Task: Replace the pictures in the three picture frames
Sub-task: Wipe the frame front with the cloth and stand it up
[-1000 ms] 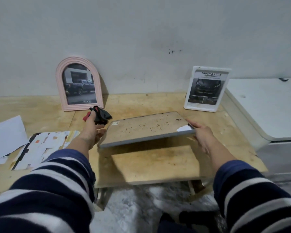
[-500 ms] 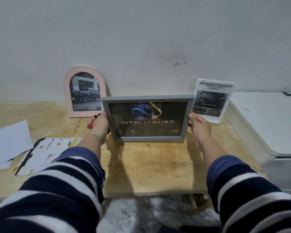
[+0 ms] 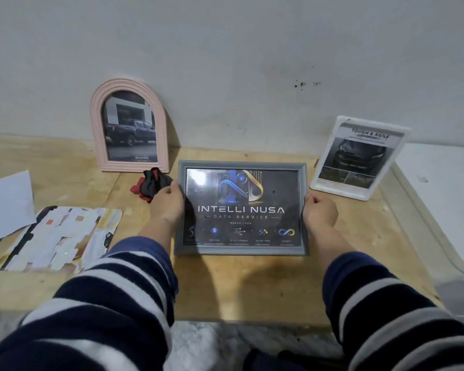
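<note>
Grey picture frame [image 3: 241, 208], glass side up toward the camera, is right in the middle of the action, carrying an "Intelli Nusa Data Service" print. The left hand [image 3: 168, 206] grips its left edge, thumb over the front rail, and the right hand [image 3: 320, 212] grips the right edge the same way, so both hands are closed on it. Whether its bottom rail touches the wooden counter [image 3: 252, 285] or sits just above it, I cannot tell.

This looks like the closing step: a picture is in this frame, and the job now is to stand it up. That calls for tipping it upright and leaning it back, in the gap between the two other frames.

Off to the left lie a collage sheet [image 3: 62, 236] and a white paper [image 3: 7, 202]. Just beyond the left hand sits a crumpled red-and-black cloth [image 3: 152, 184]. At the back, the pink arched frame [image 3: 130, 127] leans on the wall [image 3: 225, 62] with a pickup truck photo, and the white frame [image 3: 358, 158] stands at the right showing a "Tough & Agile" car print. Both appear filled already.
</note>
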Demonstrator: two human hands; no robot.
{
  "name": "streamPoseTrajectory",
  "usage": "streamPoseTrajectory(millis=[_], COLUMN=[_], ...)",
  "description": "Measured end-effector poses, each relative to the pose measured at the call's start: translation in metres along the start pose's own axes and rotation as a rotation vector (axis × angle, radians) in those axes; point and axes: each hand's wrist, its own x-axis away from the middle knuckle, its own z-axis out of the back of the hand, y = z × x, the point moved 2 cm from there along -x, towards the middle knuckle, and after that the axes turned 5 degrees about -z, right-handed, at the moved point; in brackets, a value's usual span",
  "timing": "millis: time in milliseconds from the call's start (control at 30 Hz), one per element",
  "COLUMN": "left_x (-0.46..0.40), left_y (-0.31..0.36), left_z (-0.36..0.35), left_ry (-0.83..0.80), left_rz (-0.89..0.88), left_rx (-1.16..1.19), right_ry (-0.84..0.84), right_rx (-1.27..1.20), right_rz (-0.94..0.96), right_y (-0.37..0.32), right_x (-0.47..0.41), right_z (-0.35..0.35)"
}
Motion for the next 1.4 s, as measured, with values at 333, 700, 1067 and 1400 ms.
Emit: streamPoseTrajectory(millis=[333, 700, 1067, 1400], left_x=[-0.012, -0.004, 0.043, 0.043], left_y=[-0.012, -0.045, -0.098, -0.095], left_z=[-0.032, -0.035, -0.009, -0.008], left_ry=[0.013, -0.088, -0.188, -0.186], left_rz=[-0.013, -0.230, -0.586, -0.541], left_rx=[-0.102, -0.324, -0.736, -0.785], right_ry=[-0.131, -0.096, -0.322, -0.670], right_rx=[0.214, 0.536, 0.622, 0.565], right_rz=[-0.048, -0.152, 0.402, 0.751], right_y=[0.018, 0.007, -0.055, -0.131], right_x=[-0.030, -0.016, 0.069, 0.127], right_z=[-0.029, -0.054, -0.140, -0.239])
